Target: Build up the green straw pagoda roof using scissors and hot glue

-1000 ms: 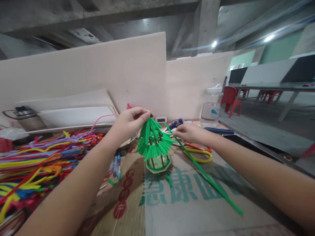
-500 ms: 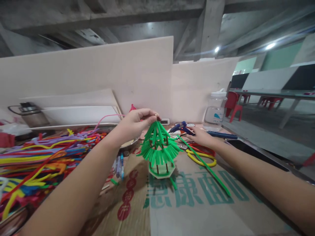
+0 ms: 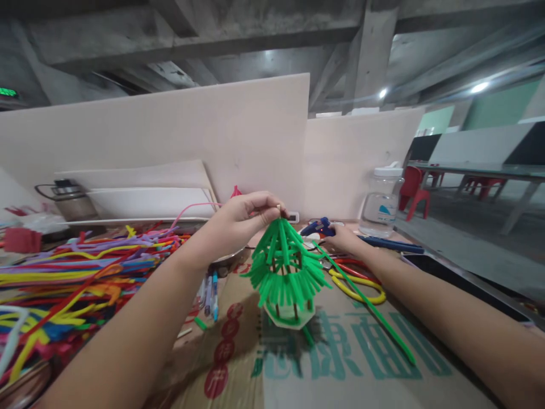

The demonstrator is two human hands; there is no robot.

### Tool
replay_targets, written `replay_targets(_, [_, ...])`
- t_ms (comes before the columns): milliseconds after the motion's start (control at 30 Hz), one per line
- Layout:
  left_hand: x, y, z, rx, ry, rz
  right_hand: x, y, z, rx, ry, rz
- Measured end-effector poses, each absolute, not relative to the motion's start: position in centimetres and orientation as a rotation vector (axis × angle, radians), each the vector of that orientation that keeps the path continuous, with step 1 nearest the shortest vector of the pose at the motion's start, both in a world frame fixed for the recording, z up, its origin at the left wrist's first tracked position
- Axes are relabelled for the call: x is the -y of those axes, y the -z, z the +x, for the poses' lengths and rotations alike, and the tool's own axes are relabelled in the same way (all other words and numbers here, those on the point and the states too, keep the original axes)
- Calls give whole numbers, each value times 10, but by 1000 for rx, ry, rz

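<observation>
Two bare hands: both are in view, the left hand (image 3: 249,222) near the middle, the right hand (image 3: 346,240) beyond the model and to its right.
Left grip: thumb and forefinger are pinched together on the tip of the green model (image 3: 287,288); the other fingers fold in behind, partly hidden.
Right grip: fingers are bent inward at the near end of the blue glue gun (image 3: 324,226); I cannot tell whether they close round it or only touch it.
Green model: upright under the left hand, above the cardboard (image 3: 244,378), with two fringed tiers, brown posts and an octagonal base; whether the base touches the cardboard is hard to tell.
Green stem: one long pipe cleaner (image 3: 385,324) slants across the cardboard, right of the model, its near end toward the camera.
Scissors: the yellow-handled pair (image 3: 361,296) lies under that stem, near the right wrist, beside a red handle (image 3: 361,266).
Clear bottle: a lidded water bottle (image 3: 380,207) stands behind the right forearm.
Left side: a heap of coloured pipe cleaners (image 3: 80,268) spreads beyond the left forearm, with pens (image 3: 215,295) between it and the model.
</observation>
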State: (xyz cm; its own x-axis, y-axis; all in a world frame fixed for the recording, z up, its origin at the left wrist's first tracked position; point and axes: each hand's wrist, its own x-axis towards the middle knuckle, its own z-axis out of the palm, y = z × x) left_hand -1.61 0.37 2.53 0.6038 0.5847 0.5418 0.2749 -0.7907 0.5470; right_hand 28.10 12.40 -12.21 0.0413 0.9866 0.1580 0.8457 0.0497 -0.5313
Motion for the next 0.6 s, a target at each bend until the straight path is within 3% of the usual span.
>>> replay_targets(233, [-6, -27, -21, -677, -1048, 2441, -94, 108, 284, 1731, -415, -1648])
replay_targets(600, [-6, -25, -16, -661, -990, 2402, -51, 133, 280, 1620, -399, -1346])
